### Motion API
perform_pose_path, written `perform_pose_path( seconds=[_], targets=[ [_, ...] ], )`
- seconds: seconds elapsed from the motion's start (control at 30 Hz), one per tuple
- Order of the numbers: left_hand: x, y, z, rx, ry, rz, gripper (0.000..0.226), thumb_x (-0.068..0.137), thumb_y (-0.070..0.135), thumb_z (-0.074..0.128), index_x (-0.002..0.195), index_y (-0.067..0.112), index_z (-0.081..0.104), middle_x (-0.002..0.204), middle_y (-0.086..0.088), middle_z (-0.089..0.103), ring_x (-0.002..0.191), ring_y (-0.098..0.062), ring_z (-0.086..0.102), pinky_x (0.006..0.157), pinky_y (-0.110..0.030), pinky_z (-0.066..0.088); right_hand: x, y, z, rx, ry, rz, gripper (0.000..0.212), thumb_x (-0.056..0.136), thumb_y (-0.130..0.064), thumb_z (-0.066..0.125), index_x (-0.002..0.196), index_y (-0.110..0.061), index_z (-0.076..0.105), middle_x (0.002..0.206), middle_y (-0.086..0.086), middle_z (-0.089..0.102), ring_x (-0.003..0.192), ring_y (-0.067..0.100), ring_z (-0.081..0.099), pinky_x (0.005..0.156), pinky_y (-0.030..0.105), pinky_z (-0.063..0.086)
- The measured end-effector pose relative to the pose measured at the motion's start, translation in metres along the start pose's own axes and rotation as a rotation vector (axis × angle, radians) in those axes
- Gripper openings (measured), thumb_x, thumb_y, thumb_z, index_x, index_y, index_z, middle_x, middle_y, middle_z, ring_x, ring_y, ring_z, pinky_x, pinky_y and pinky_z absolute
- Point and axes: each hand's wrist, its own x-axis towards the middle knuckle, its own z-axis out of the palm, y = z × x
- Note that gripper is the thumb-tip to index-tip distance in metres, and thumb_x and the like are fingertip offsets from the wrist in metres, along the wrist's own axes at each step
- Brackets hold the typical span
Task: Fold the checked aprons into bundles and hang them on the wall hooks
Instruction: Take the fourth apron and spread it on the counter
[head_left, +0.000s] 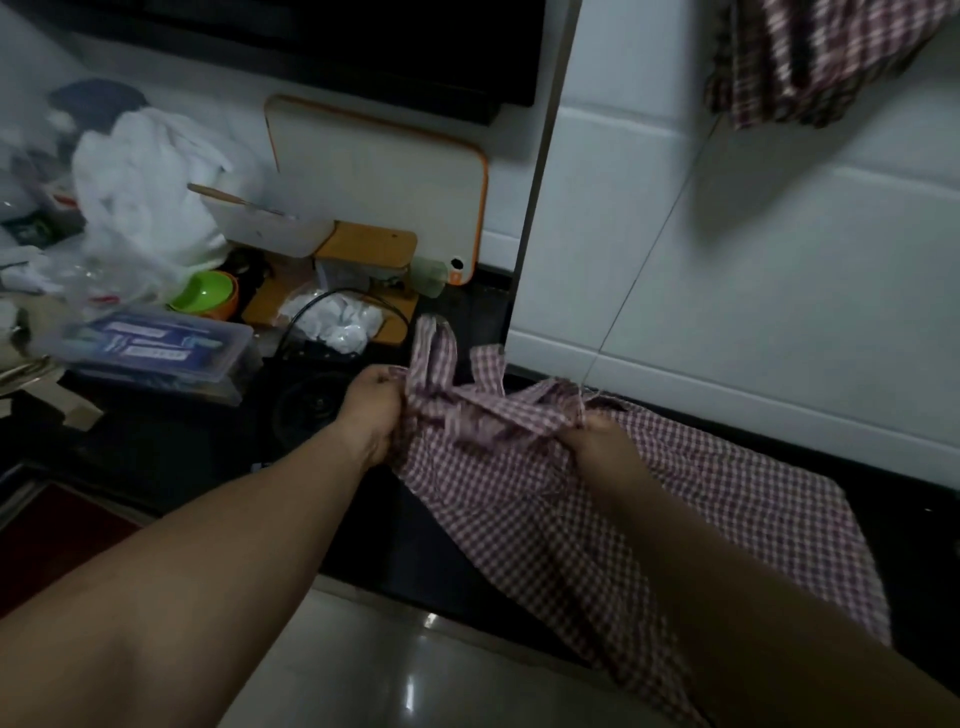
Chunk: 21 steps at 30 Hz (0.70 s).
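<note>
Head view: both hands at the counter
Left hand (375, 410): grips bunched apron (597, 519) strap end
Right hand (597, 441): pinches gathered top
Apron: spreads below, between hands

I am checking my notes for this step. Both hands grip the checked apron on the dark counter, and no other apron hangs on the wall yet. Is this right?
One part is wrong. The head view shows a second checked apron hanging against the tiled wall at upper right. The rest holds: the left hand and right hand both grip the checked apron on the dark counter.
</note>
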Motion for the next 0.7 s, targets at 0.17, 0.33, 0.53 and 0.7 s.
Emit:
perform_pose_path(
  seconds=[0.17,0.33,0.53,0.7],
  targets=[
    [0.001,0.022,-0.016,-0.113,0.113,-0.018,0.020,0.102,0.007,0.049,0.087,0.009,0.063,0.071,-0.011,0.058,0.050,-0.017,0.056,0.049,-0.024,0.046,-0.008,0.017,-0.008,0.064,0.029,0.080,0.023,0.098,-0.003,0.059,0.094,-0.015,0.079,0.094,0.012,0.080,0.072,0.016,0.077,0.062,0.021,0.059],
    [-0.001,0.036,-0.026,-0.053,0.352,0.053,0.034,0.104,0.026,0.046,0.127,0.007,0.062,0.114,-0.019,0.070,0.093,-0.031,0.066,0.087,-0.044,0.053,-0.008,0.001,0.018,0.188,-0.343,0.065,0.037,0.099,-0.013,0.062,0.130,-0.032,0.068,0.122,-0.002,0.073,0.104,0.021,0.069,0.093,0.039,0.055],
    [-0.051,0.004,-0.013,0.901,0.548,0.698,0.041,0.090,0.018,0.061,0.130,0.009,0.056,0.130,-0.019,0.055,0.120,-0.039,0.051,0.098,-0.053,0.045,-0.024,0.035,-0.001,-0.515,-0.097,0.102,0.025,0.105,-0.025,0.049,0.096,-0.012,0.068,0.103,0.015,0.070,0.087,0.026,0.061,0.090,0.041,0.053],
    [-0.079,-0.042,0.049,1.429,-0.607,1.041,0.043,0.077,0.045,0.049,0.117,0.030,0.058,0.117,0.004,0.060,0.115,-0.019,0.054,0.111,-0.039,0.038,-0.043,0.089,-0.023,-0.827,-0.290,0.053,0.026,0.105,-0.025,0.049,0.108,-0.015,0.073,0.112,0.006,0.070,0.106,0.023,0.064,0.103,0.036,0.049]
  ],
)
